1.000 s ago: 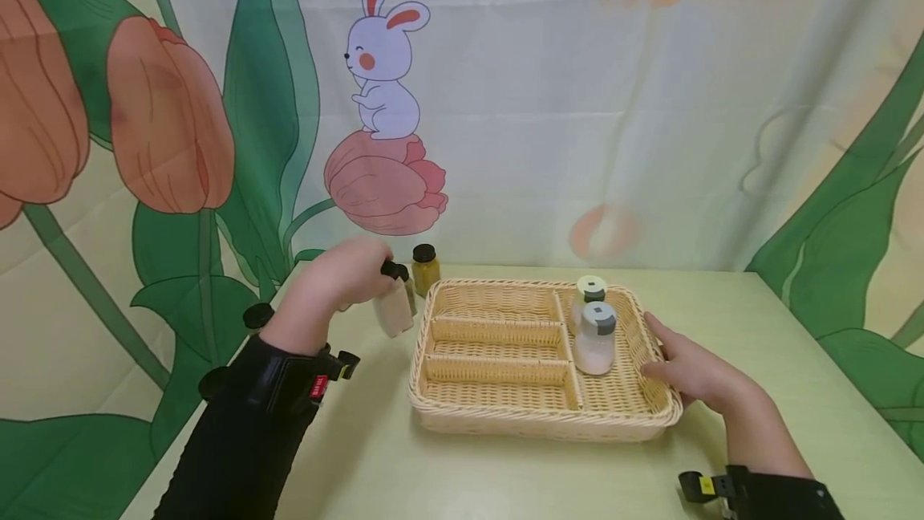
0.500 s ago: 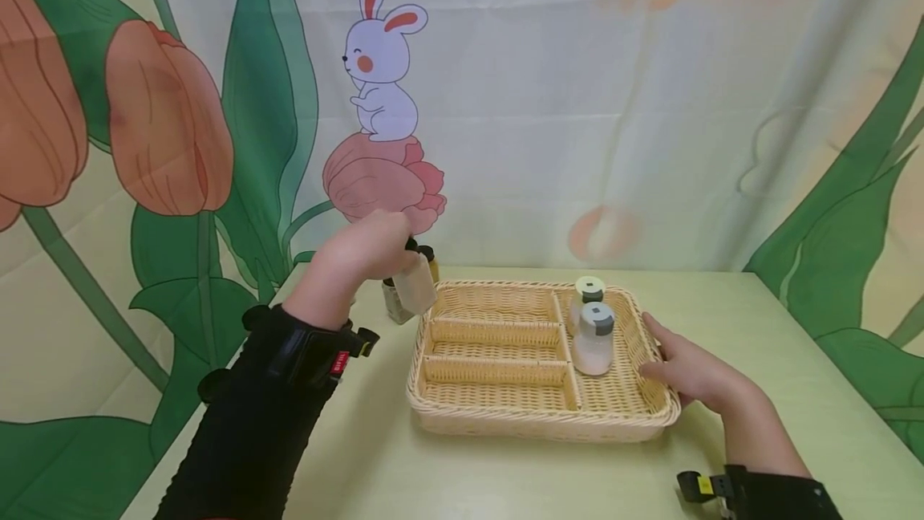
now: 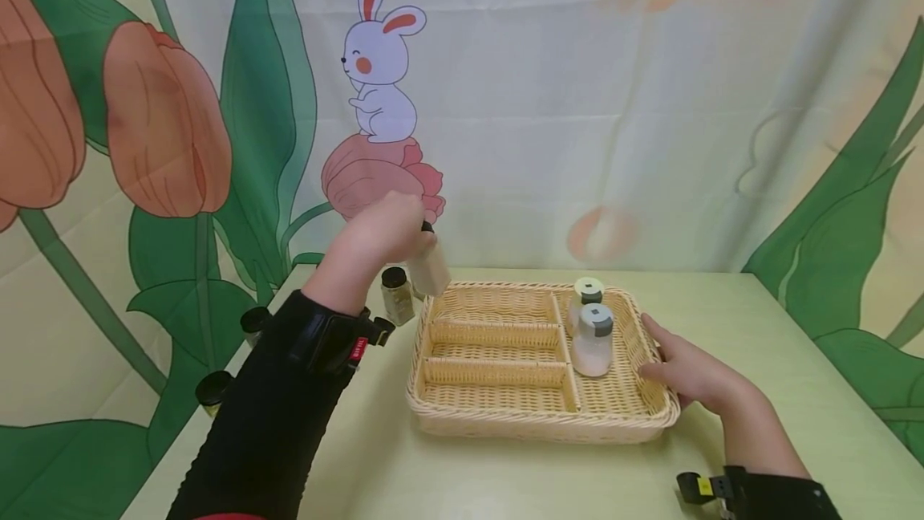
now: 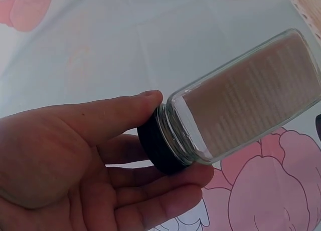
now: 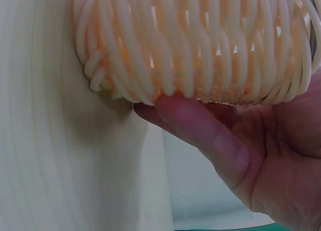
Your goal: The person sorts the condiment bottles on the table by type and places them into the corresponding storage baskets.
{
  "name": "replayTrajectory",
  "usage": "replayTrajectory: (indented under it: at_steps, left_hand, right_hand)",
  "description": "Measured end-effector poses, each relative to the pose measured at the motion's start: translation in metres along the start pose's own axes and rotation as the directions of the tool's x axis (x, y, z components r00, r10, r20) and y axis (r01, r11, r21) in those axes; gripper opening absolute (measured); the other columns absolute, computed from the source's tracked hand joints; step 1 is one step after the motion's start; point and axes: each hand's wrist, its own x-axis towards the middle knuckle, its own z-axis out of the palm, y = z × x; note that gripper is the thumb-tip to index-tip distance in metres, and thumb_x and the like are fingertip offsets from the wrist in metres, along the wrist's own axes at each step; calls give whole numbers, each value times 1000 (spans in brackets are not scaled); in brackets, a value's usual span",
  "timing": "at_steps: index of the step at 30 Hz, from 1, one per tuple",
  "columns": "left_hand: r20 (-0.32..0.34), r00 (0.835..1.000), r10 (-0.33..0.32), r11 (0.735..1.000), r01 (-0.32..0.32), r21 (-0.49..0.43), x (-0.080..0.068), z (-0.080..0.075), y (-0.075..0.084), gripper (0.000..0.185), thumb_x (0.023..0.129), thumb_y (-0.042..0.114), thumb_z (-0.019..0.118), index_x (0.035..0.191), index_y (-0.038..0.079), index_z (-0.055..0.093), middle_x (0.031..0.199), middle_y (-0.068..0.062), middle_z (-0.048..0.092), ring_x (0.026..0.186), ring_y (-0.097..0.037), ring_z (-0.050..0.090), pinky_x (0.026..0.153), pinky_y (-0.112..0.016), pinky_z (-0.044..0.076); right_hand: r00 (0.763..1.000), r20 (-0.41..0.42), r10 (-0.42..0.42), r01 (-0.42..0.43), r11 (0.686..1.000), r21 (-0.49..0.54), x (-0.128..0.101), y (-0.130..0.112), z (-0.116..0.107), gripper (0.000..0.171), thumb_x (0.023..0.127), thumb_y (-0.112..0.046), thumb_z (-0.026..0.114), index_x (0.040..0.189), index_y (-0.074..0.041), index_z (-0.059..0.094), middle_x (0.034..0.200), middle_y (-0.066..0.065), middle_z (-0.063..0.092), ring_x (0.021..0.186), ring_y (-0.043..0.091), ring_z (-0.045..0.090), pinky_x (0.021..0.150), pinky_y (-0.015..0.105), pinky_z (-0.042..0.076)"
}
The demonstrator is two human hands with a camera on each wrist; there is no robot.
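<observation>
Glass jar point(image 3: 430, 269) with a black cap hung in the air above the far left corner of the wicker tray point(image 3: 534, 424), tilted, its base lowest in the head view. The left hand point(image 3: 378, 237) held it by the cap end: in the left wrist view the thumb and curled fingers point(image 4: 175, 178) closed round the black cap point(image 4: 156, 150), leaving the clear body point(image 4: 246, 98), filled with a pale brownish powder, free. It looked rigid, smooth and breakable, probably fairly light; the ribbed cap seemed the surer place to grip, since bare glass could slip. The right hand point(image 3: 689, 374) lay against the tray's right wall, and in the right wrist view a finger point(image 5: 200, 128) pressed the woven side point(image 5: 200, 45) low down with nothing enclosed. Two white shakers point(image 3: 593, 335) with grey tops stood upright in the tray's right compartment, one behind the other. On the table point(image 3: 758, 359), left of the tray, stood another dark-capped jar point(image 3: 395, 294), and two more point(image 3: 254, 323) stood near the left edge.
</observation>
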Motion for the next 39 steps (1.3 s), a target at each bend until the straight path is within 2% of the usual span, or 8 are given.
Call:
replayTrajectory:
  at_steps: [7,16,22,30,34,39]
  left_hand:
    - [-8,1000,0,1000,0,18,5,-7,13,34,98,30,70,115,0,70,108,-13,68,92,-26,65,83,-39,59]
    - [3,997,79,991,-79,110,12,-11,26,30,101,27,66,113,0,71,100,-11,68,88,-24,64,78,-34,58]
    - [-4,994,112,991,-112,74,16,-10,33,20,95,19,71,103,1,69,93,-10,68,82,-24,64,71,-34,56]
    - [10,996,87,996,-87,3,22,0,38,22,87,22,75,96,4,67,91,-8,66,79,-24,64,64,-34,56]
    - [24,989,146,989,-147,14,29,9,42,16,85,18,75,89,4,68,87,-7,66,77,-23,62,65,-34,54]
    - [58,975,215,975,-218,40,38,20,46,20,86,14,78,100,5,68,93,-6,65,83,-23,60,73,-36,54]
  right_hand:
    - [1000,-3,2,-2,1000,-9,-1,0,-2,93,100,-12,59,163,-13,-10,152,43,21,70,29,66,57,47,57]
    - [1000,-4,5,-5,1000,-1,-1,-1,-4,94,100,-13,60,163,-13,-10,152,42,22,72,28,67,58,46,57]
    - [1000,-13,15,-15,1000,1,0,2,-3,94,100,-12,60,164,-15,-8,154,41,19,71,28,67,58,46,57]
    - [1000,-12,11,-11,1000,3,1,5,-1,94,99,-11,61,164,-15,-7,154,39,22,70,28,66,56,45,56]
    - [1000,-16,14,-14,1000,-4,1,4,-1,93,99,-12,61,164,-15,-7,154,39,21,69,28,64,56,45,56]
    - [1000,-15,13,-14,1000,-7,0,2,-2,94,99,-12,61,164,-14,-7,154,40,21,70,27,65,57,45,57]
